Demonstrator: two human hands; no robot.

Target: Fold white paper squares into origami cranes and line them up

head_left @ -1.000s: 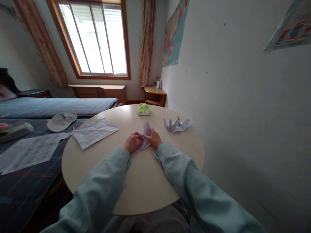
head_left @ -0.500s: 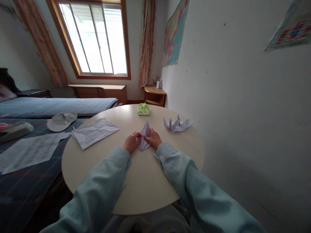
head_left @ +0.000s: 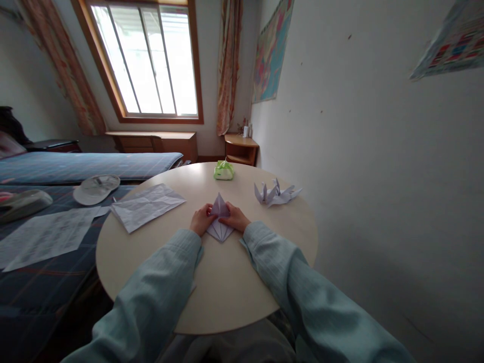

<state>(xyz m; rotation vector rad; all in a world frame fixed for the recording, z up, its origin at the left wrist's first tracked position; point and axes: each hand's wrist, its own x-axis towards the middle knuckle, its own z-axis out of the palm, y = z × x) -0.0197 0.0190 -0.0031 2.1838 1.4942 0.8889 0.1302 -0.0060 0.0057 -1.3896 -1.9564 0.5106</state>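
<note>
The folded paper (head_left: 220,231) lies on the counter (head_left: 227,292) directly between my two hands, at the ends of my reaching arms. Its long axis runs nearly straight away from me: one corner points back towards my body, and the peak at the other end points towards the green packet (head_left: 224,172) near the far edge. Neither hand is nearer to it, since both touch it, one on each side of that axis.

My left hand (head_left: 202,220) grips the left side, the thumb lying across the paper towards the middle and the fingers bent around behind the edge. My right hand (head_left: 236,219) does the same from the right, so the two thumbs almost face each other, close to the centre line. I cannot tell how far the fingertips go under or between the layers, because the paper and the thumbs hide them. Below the thumbs, creases spread across the near half; above them, the peak stands clear of both hands.

Beyond my right hand, well apart from it, the folded paper birds (head_left: 278,196) sit together near the counter's right side. Beyond my left hand, a creased sheet (head_left: 151,204) lies slantwise, its left end by the edge next to the bed (head_left: 26,297).
</note>
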